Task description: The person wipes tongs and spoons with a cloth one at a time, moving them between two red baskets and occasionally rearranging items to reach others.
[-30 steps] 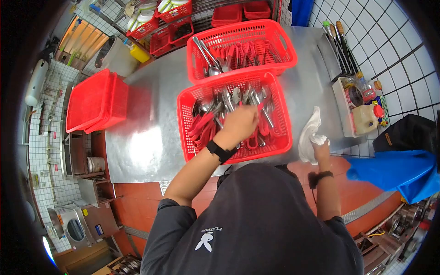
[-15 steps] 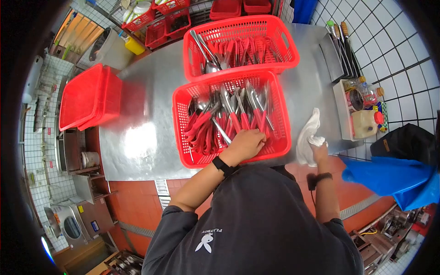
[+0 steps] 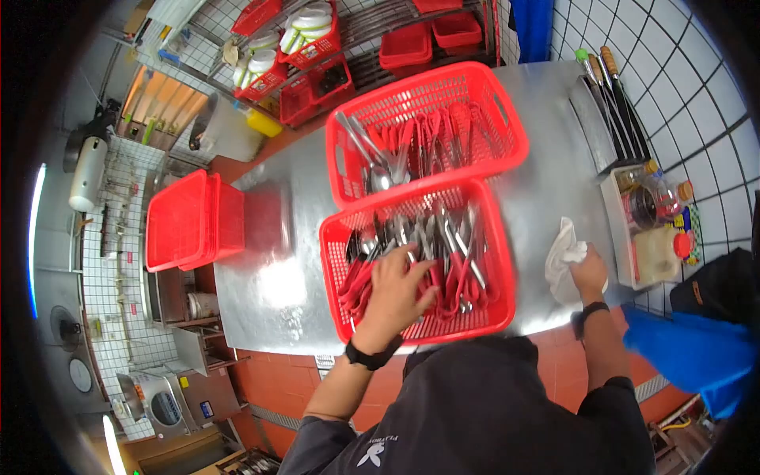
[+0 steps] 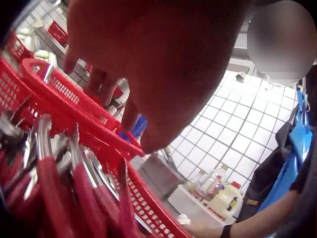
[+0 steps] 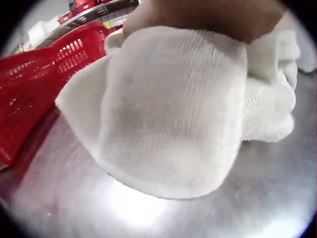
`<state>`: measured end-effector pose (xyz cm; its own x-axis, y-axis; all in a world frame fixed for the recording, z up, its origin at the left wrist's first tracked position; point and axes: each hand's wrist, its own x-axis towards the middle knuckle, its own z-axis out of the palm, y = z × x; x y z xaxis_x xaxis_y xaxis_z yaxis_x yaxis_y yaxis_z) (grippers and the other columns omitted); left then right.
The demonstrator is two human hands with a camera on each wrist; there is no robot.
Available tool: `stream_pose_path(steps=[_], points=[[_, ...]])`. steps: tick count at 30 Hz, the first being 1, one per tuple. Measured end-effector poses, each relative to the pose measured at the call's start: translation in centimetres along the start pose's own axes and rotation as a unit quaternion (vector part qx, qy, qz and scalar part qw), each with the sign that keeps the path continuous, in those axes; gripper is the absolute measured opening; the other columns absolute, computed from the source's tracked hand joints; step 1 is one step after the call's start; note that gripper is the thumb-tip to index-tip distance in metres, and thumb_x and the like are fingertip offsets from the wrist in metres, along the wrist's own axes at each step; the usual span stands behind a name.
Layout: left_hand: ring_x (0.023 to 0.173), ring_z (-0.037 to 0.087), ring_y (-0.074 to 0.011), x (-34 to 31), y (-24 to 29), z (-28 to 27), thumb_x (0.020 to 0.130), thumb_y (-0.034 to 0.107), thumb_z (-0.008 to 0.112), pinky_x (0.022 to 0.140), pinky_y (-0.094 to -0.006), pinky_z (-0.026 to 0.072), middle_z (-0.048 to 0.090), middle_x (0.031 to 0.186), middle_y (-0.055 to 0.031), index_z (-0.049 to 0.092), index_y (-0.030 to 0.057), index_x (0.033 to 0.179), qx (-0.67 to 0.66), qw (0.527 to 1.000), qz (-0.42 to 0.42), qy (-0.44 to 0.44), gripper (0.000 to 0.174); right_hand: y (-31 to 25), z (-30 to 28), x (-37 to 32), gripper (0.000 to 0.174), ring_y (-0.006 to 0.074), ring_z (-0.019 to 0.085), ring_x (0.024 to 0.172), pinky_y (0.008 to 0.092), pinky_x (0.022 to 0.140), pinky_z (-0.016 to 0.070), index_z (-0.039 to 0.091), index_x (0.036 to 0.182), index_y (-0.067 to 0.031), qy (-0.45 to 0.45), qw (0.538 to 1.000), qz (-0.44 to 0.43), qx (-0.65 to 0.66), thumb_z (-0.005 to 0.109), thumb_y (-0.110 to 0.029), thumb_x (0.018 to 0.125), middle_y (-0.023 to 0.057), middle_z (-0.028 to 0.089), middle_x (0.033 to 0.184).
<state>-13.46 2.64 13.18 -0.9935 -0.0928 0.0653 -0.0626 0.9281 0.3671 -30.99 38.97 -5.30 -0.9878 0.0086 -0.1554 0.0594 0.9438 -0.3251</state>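
Note:
The left hand (image 3: pixel 396 291) is over the near red basket (image 3: pixel 507 265), fingers spread above red-handled tongs (image 3: pixel 360 286) and other metal utensils. In the left wrist view that hand (image 4: pixel 143 64) hangs over the tongs (image 4: pixel 52 198) with nothing visible in its grip. The right hand (image 3: pixel 588 275) holds a white cloth (image 3: pixel 561 257) on the metal table's right side. The cloth (image 5: pixel 173 114) fills the middle of the right wrist view and hides the fingers; only part of the right hand (image 5: pixel 198 17) shows above it.
A far red basket (image 3: pixel 513 138) with more tongs and ladles touches the near one. Stacked red containers (image 3: pixel 180 224) stand left on the metal table (image 3: pixel 273 277). A knife holder (image 3: pixel 599 131) and a white bin (image 3: pixel 621 237) of bottles line the right wall.
The left hand has moved left over the near basket and its fingers have spread. The head view has shifted. The right hand still holds the cloth.

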Motion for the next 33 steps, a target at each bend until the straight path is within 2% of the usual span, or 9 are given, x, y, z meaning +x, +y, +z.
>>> stream_pose_path(steps=[2, 8, 10, 13, 15, 16, 21, 29, 33], points=[[0.121, 0.043, -0.0368, 3.0, -1.6, -0.8, 0.073, 0.022, 0.075, 0.101, -0.0493, 0.0340, 0.045, 0.131, -0.0181, 0.062, 0.0130, 0.114, 0.011, 1.000, 0.001, 0.008, 0.043, 0.0, 0.3, 2.7, 0.057, 0.0419, 0.063, 0.092, 0.0478, 0.081, 0.0502, 0.059, 0.113, -0.0025, -0.006, 0.998, -0.044, 0.037, 0.073, -0.023, 0.062, 0.0236, 0.066, 0.097], [0.111, 0.054, -0.0333, 17.2, -7.1, -0.5, 0.074, 0.019, 0.071, 0.094, -0.0449, 0.0429, 0.058, 0.116, -0.0144, 0.063, 0.0094, 0.105, 0.073, 0.996, 0.013, 0.048, 0.033, 0.6, 2.0, 4.4, 0.042, 0.0406, 0.064, 0.083, 0.0482, 0.073, 0.0503, 0.061, 0.098, -0.0082, 0.063, 0.992, -0.011, 0.112, 0.073, -0.031, 0.066, 0.0189, 0.067, 0.088], [0.105, 0.057, -0.0350, 21.5, -10.6, 1.0, 0.076, 0.019, 0.067, 0.091, -0.0467, 0.0447, 0.061, 0.107, -0.0150, 0.062, 0.0076, 0.105, 0.113, 0.991, -0.067, -0.012, 0.031, 1.1, 2.3, 4.2, 0.045, 0.0404, 0.064, 0.082, 0.0481, 0.073, 0.0503, 0.061, 0.100, -0.0078, 0.067, 0.990, -0.024, 0.124, 0.074, -0.032, 0.064, 0.0188, 0.067, 0.088], [0.100, 0.061, -0.0376, 23.6, -15.5, 3.4, 0.084, 0.035, 0.060, 0.085, -0.0483, 0.0478, 0.065, 0.101, -0.0204, 0.062, 0.0071, 0.107, 0.226, 0.956, -0.170, -0.078, 0.036, 1.9, 3.3, 4.4, 0.047, 0.0403, 0.063, 0.081, 0.0481, 0.073, 0.0503, 0.060, 0.101, -0.0065, 0.072, 0.989, -0.038, 0.120, 0.074, -0.029, 0.063, 0.0190, 0.066, 0.089], [0.099, 0.062, -0.0396, 24.6, -20.5, 6.1, 0.088, 0.041, 0.053, 0.085, -0.0487, 0.0481, 0.065, 0.101, -0.0247, 0.060, 0.0054, 0.111, 0.177, 0.925, -0.303, -0.146, 0.043, 2.0, 3.3, 4.7, 0.046, 0.0400, 0.063, 0.082, 0.0476, 0.073, 0.0504, 0.060, 0.102, -0.0055, 0.049, 0.993, -0.031, 0.104, 0.073, -0.027, 0.063, 0.0187, 0.066, 0.089], [0.112, 0.059, -0.0367, 25.2, -20.2, 6.2, 0.091, 0.047, 0.040, 0.096, -0.0532, 0.0423, 0.063, 0.117, -0.0186, 0.059, 0.0116, 0.118, 0.178, 0.909, -0.336, -0.173, 0.049, 2.1, 3.6, 4.8, 0.045, 0.0398, 0.063, 0.082, 0.0474, 0.073, 0.0503, 0.060, 0.102, -0.0056, 0.049, 0.992, -0.030, 0.116, 0.073, -0.026, 0.063, 0.0184, 0.066, 0.089], [0.117, 0.055, -0.0338, 28.3, -16.5, 5.6, 0.084, 0.052, 0.057, 0.093, -0.0526, 0.0446, 0.058, 0.125, -0.0165, 0.059, 0.0139, 0.121, 0.272, 0.888, -0.318, -0.188, 0.053, 1.6, 2.9, 4.4, 0.041, 0.0381, 0.063, 0.082, 0.0473, 0.073, 0.0493, 0.061, 0.097, -0.0069, 0.078, 0.987, -0.042, 0.136, 0.074, -0.028, 0.065, 0.0167, 0.066, 0.088], [0.113, 0.058, -0.0300, 30.2, -14.0, 7.9, 0.075, 0.050, 0.069, 0.094, -0.0494, 0.0447, 0.061, 0.120, -0.0132, 0.067, 0.0082, 0.110, 0.350, 0.864, -0.259, -0.254, 0.055, 1.5, 2.8, 4.3, 0.040, 0.0378, 0.062, 0.082, 0.0468, 0.072, 0.0492, 0.060, 0.094, -0.0075, 0.069, 0.987, -0.042, 0.142, 0.075, -0.031, 0.066, 0.0159, 0.066, 0.088], [0.106, 0.063, -0.0305, 29.7, -13.1, 6.0, 0.077, 0.042, 0.066, 0.088, -0.0476, 0.0498, 0.064, 0.114, -0.0153, 0.069, 0.0070, 0.107, 0.303, 0.880, -0.309, -0.195, 0.046, 1.6, 2.6, 4.4, 0.044, 0.0382, 0.062, 0.083, 0.0475, 0.073, 0.0495, 0.060, 0.097, -0.0080, 0.078, 0.990, -0.029, 0.115, 0.074, -0.033, 0.064, 0.0167, 0.066, 0.090]])
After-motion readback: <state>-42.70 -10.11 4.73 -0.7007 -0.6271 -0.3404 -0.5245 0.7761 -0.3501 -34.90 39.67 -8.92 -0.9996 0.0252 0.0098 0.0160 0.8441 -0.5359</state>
